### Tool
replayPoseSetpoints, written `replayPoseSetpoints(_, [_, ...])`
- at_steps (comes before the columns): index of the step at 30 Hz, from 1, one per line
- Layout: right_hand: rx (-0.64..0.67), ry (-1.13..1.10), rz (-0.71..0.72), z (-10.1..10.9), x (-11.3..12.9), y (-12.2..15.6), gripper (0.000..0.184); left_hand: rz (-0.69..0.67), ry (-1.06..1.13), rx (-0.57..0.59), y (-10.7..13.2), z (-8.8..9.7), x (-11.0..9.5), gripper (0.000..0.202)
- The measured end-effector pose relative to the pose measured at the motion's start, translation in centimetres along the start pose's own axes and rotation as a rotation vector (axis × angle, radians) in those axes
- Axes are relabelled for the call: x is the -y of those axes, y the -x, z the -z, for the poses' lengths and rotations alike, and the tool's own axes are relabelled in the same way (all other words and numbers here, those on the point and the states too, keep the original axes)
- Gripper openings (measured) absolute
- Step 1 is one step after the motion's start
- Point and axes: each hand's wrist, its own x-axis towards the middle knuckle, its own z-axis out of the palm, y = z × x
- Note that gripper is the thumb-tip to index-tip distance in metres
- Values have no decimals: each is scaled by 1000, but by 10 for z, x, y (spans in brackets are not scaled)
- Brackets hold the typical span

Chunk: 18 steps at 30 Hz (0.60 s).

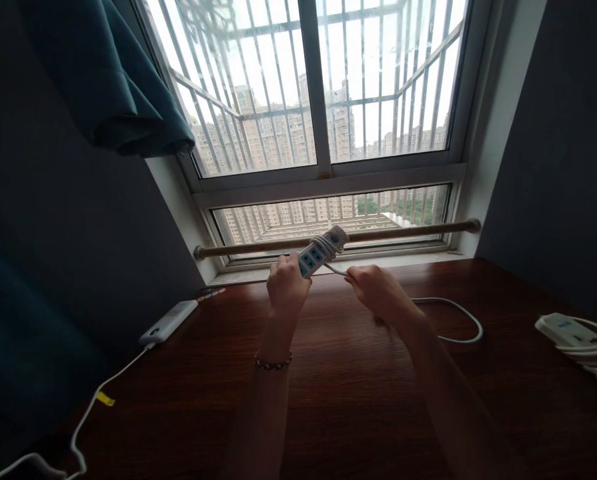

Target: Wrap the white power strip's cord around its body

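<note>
My left hand (287,285) is closed around the lower end of a white power strip (322,251) with blue sockets, held up above the dark wooden table (338,393). Turns of white cable are wrapped round the strip's upper end. My right hand (375,288) pinches that white cable (458,320) just right of the strip; the cable's loose part curves over the table to the right.
A white power bank (168,321) lies at the table's left with a cord (85,417) running to the front left. A second power strip with coiled cable (575,337) sits at the right edge. A wooden rod (408,231) crosses the barred window; a curtain (108,80) hangs top left.
</note>
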Motion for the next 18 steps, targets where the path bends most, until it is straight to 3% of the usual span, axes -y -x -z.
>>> replayPoseSetpoints(5, [-34, 47, 137, 12, -6, 1, 22, -171, 52, 192, 3, 10, 4, 42])
replayPoseSetpoints(10, [43, -54, 259, 22, -18, 3, 16, -445, 198, 472, 4, 20, 17, 48])
replayPoseSetpoints(18, [207, -641, 308, 20, -32, 3, 19, -635, 492, 813, 6, 36, 30, 50])
